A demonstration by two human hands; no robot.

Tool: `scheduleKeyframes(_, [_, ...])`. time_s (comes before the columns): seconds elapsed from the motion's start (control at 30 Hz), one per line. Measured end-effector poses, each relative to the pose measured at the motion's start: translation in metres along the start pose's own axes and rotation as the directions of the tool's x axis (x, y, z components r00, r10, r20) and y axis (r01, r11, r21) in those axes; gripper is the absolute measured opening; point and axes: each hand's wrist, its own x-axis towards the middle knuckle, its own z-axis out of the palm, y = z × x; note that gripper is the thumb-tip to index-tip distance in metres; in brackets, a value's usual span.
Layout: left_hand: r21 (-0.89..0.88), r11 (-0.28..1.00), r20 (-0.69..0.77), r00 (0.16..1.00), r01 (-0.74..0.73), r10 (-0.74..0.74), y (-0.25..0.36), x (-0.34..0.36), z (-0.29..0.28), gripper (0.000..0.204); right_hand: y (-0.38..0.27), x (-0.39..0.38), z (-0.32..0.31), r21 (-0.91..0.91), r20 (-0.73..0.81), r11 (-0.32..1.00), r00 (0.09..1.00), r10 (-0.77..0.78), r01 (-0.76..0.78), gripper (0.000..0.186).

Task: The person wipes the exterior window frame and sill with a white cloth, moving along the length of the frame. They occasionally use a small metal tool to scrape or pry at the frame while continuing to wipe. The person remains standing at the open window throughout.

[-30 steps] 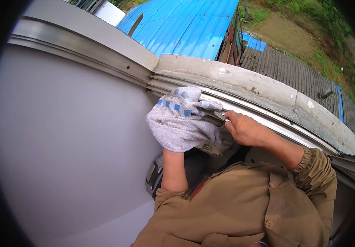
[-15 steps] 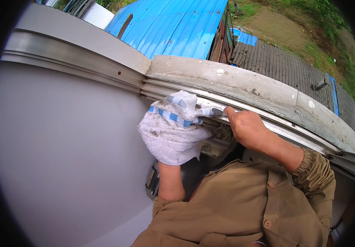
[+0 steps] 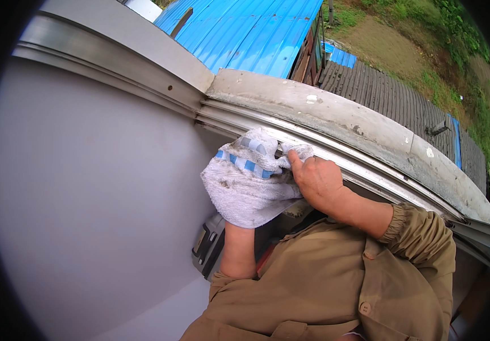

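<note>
A white, dirt-speckled cloth (image 3: 244, 193) with blue and grey checked bands covers my left hand, whose fingers are hidden; only the wrist and forearm show below it. My right hand (image 3: 316, 179) is closed at the cloth's right end, index finger on a folded part, against the inner aluminium window track (image 3: 347, 167). Whether anything else is in its fingers is hidden.
A pale wall (image 3: 97, 182) and metal frame (image 3: 114, 71) are on the left. Beyond the weathered concrete ledge (image 3: 370, 119) lie a blue metal roof (image 3: 250, 34), grey corrugated roofing (image 3: 398, 102) and greenery. A dark case (image 3: 208, 244) sits below.
My right hand has moved left and onto the cloth's folded end. The thin metal piece seen in its fingers a second ago is now out of sight.
</note>
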Motion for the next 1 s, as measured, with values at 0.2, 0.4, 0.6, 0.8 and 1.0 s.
scheduleKeyframes(0.2, [-0.01, 1.0, -0.02, 1.0, -0.008, 0.008, 0.0, -0.006, -0.007, 0.027, -0.001, -0.005, -0.012, 0.004, -0.02, 1.0, 1.0, -0.005, 0.005, 0.05])
scheduleKeyframes(0.4, [-0.017, 1.0, -0.039, 0.999, -0.005, 0.004, -0.001, -0.012, -0.008, 0.027, 0.016, -0.012, -0.014, -0.142, 0.028, 0.99, 1.0, -0.007, 0.011, 0.032])
scheduleKeyframes(0.6, [-0.014, 1.0, -0.048, 0.999, -0.009, 0.009, -0.002, -0.011, -0.011, 0.027, 0.004, 0.001, 0.003, -0.182, -0.087, 0.983, 0.995, -0.058, 0.041, 0.025])
scheduleKeyframes(0.8, [-0.01, 1.0, -0.047, 0.999, -0.019, 0.019, 0.0, -0.006, -0.013, 0.027, -0.02, 0.05, 0.021, -0.192, -0.051, 0.979, 0.996, -0.078, 0.067, 0.035])
scheduleKeyframes(1.0, [-0.004, 1.0, -0.046, 0.999, -0.02, 0.019, 0.0, -0.013, -0.01, 0.027, -0.033, 0.06, 0.042, -0.709, -0.162, 0.704, 0.979, -0.123, -0.029, 0.039])
